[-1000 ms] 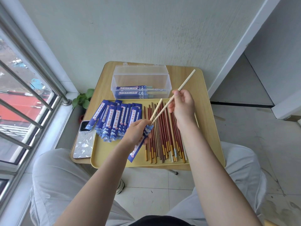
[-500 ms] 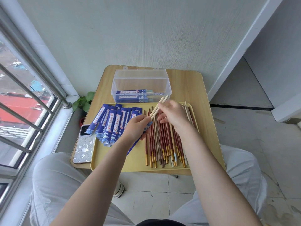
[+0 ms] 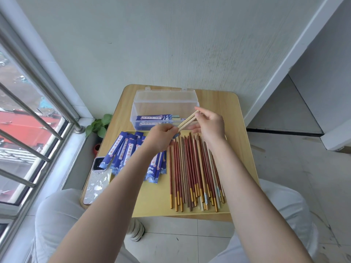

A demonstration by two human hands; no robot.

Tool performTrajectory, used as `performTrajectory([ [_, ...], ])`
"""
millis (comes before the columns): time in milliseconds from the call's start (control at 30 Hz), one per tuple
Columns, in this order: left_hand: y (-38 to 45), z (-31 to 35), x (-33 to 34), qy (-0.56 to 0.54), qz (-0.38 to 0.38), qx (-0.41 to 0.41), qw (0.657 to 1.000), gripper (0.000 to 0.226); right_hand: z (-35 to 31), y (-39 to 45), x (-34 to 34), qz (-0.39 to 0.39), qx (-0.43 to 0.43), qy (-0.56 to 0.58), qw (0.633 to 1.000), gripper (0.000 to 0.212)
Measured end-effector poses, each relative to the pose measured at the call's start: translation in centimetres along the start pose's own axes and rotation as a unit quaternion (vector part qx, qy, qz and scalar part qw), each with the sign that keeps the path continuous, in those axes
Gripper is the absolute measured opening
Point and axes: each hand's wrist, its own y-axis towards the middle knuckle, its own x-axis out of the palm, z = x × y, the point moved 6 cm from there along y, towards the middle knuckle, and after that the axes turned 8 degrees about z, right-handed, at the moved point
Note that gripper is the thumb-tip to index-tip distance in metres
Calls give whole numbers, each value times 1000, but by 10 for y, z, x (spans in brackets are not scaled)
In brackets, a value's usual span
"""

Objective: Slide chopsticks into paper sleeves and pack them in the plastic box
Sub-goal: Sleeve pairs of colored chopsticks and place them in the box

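I have pushed the pale chopsticks (image 3: 187, 120) deeper into the blue paper sleeve (image 3: 175, 135) since a moment ago. My left hand (image 3: 161, 136) grips the sleeve; my right hand (image 3: 209, 124) pinches the sticks just past it. The plastic box (image 3: 165, 99) comes next.

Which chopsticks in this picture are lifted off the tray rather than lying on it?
The pale pair between the two hands: the right hand pushes it into the sleeve the left hand holds. The rest lie flat.

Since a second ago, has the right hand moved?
Yes. The right hand has dropped toward the left hand, driving the pale chopsticks deeper; it now sits beside the plastic box.
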Motion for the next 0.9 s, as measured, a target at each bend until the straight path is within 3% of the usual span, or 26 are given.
performTrajectory([
  [133,30,25,-6,126,-3,73,989,31,-2,14,-5,21,66,128,989,19],
  [300,56,44,-29,204,154,175,951,41,1,42,-18,131,85,193,969,13],
  [400,70,20,-31,238,136,149,950,50,12,58,-11,164,103,159,968,15],
  [533,79,-13,-22,266,95,112,953,56,21,61,29,115,138,122,976,16],
  [667,81,-29,-20,311,92,102,940,50,27,68,37,88,121,-5,989,19],
  [767,84,-35,-21,343,97,91,930,46,15,77,23,77,21,-199,977,26],
  [900,84,-36,-19,376,101,84,917,47,-8,83,12,84,-82,-280,953,30],
])
